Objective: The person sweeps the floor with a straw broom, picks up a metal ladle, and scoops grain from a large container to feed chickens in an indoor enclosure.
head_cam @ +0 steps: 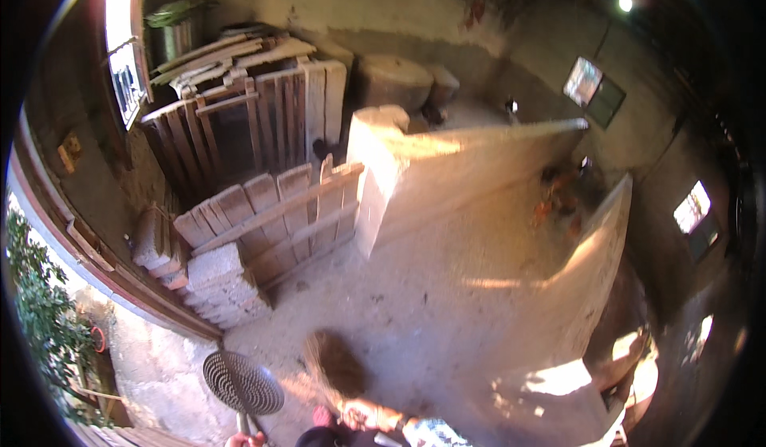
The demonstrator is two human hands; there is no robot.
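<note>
My left hand (246, 440), at the bottom edge, is closed around the handle of a round perforated metal skimmer (243, 382), whose disc points away from me. To its right, my right hand (359, 414) reaches forward, with a wristband at the wrist and a patterned sleeve behind it. Just beyond its fingers is a brown, brush-like object (335, 362), blurred; it looks gripped by that hand, though the fingers themselves are unclear. Below both lies the dusty floor (395, 321).
Stacked blocks (221, 279) stand beside a wooden plank gate (287, 208) at left. Low partition walls (467, 172) divide the room. Behind the gate is a slatted wooden pen (257, 124) topped with loose boards. A doorway opens onto plants (48, 303) at far left.
</note>
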